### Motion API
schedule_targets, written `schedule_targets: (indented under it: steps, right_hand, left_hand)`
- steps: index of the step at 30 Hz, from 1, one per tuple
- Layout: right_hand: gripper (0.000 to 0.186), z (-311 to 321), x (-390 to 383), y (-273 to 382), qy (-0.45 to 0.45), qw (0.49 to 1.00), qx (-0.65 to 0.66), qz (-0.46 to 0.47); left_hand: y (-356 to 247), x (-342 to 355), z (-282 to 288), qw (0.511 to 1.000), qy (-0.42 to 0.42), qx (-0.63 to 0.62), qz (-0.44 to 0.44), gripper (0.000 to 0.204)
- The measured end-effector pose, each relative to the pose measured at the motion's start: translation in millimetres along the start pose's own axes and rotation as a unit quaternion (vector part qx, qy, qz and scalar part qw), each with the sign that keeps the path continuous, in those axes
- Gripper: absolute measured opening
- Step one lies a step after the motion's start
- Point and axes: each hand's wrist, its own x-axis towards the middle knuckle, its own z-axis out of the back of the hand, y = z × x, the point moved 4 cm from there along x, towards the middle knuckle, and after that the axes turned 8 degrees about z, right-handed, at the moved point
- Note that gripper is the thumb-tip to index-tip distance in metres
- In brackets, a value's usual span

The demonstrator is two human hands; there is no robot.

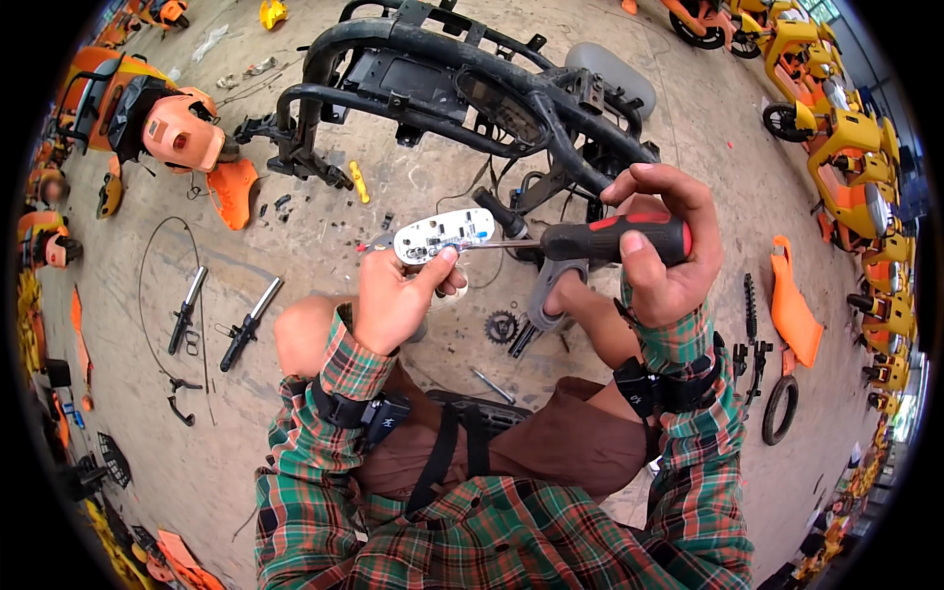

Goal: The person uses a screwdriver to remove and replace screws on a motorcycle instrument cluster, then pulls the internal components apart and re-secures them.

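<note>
My left hand (388,300) is closed around a white oval circuit board (423,234) dotted with small dark and blue parts, its thumb pressed on the near edge. In my right hand (677,295) is a screwdriver (580,242) with a thick black and red handle, held level and pointing left. The thin shaft reaches the board beside my left thumb; whether the tip sits in a screw I cannot tell. Just beyond both hands stands a bare black scooter frame (393,120) with cables hanging from it.
On the floor to the left lie two fork tubes (252,324) and a looped cable (147,246). A sprocket (501,326) rests between my legs. At right are an orange panel (793,310), a black ring (781,409) and a row of yellow scooters (854,187).
</note>
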Motion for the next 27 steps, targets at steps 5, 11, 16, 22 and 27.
schedule_targets:
  steps: [5, 11, 16, 22, 27]
  right_hand:
    - [0.05, 1, 2, -7, 0.047, 0.995, -0.003, 0.089]
    - [0.05, -2, 0, -8, -0.01, 0.998, -0.059, 0.031]
    - [0.054, 0, 6, -6, -0.006, 0.991, -0.098, 0.09]
    - [0.047, -1, 1, -10, -0.017, 0.995, -0.097, -0.022]
    - [0.048, 1, 5, -4, 0.009, 0.993, -0.109, 0.033]
  left_hand:
    - [6, 2, 0, 0.999, -0.011, -0.017, 0.032, 0.02]
    - [9, 3, 0, 1.0, -0.018, 0.013, -0.015, 0.025]
    - [13, 6, 2, 0.999, -0.022, 0.026, 0.002, 0.025]
    - [13, 7, -2, 1.0, -0.018, 0.016, 0.006, 0.025]
    - [18, 9, 1, 0.999, -0.021, -0.022, 0.01, 0.026]
